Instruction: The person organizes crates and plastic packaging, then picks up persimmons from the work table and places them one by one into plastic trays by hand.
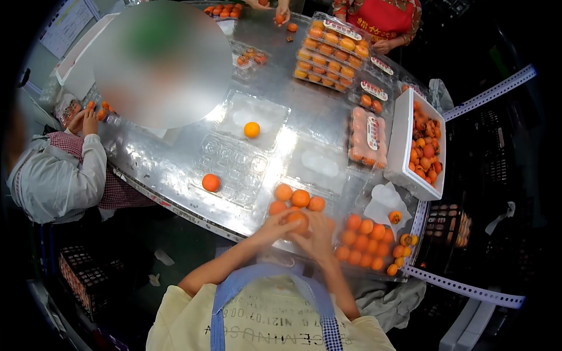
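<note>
Both my hands are closed around an orange persimmon point(298, 222) near the table's front edge. My left hand point(273, 228) grips its left side, and my right hand point(317, 235) is on its right side. Just beyond them, several persimmons point(300, 198) sit in a clear plastic tray, partly hidden by my hands. To the right of my right hand, another clear tray holds rows of persimmons point(362, 243). A loose persimmon point(211, 182) lies on an open clear tray point(234, 164) to the left, and a yellower one point(252, 130) rests farther back.
A white foam box point(404, 146) of persimmons stands at the right, beside a lidded pack point(367, 137). Stacked packs point(331, 55) stand at the back. Small fruits point(399, 251) line the right edge. People work at the left point(64, 169) and far side point(380, 23).
</note>
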### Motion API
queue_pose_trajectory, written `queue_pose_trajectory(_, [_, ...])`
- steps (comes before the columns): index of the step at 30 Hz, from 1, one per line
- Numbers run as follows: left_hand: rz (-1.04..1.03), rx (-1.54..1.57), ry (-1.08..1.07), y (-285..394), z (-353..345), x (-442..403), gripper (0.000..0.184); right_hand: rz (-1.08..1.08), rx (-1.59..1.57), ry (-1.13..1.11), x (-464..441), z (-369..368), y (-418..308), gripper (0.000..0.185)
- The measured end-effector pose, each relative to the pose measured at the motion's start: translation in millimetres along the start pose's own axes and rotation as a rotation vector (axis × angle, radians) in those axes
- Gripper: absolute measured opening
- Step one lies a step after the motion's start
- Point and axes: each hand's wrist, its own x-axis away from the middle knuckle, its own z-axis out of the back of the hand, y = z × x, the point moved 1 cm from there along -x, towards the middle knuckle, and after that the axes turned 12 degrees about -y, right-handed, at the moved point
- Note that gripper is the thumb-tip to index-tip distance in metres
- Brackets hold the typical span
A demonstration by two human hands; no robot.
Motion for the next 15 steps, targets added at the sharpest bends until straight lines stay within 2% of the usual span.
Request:
queue_pose_trajectory(5, [0.063, -0.131, 0.091, -23.1, 17.1, -7.0, 0.051, -0.114, -0.087, 0.121, 4.2, -9.6, -3.3, 0.056])
queue_pose_trajectory(7, [0.030, -0.028, 0.052, 6.4, -5.8, 6.8, 0.048, -0.099, -0.168, 0.145, 4.1, -9.6, -2.5, 0.057])
queue_pose_trajectory(10, [-0.051, -0.032, 0.002, 25.0, -22.2, 14.2, 0.040, -0.101, -0.368, 0.024, 4.1, 4.3, -4.6, 0.052])
queue_pose_trajectory(15, [-0.019, -0.015, -0.029, 37.9, -22.9, 20.9, 0.042, -0.163, -0.731, -0.024, 9.4, 1.9, 9.2, 0.040])
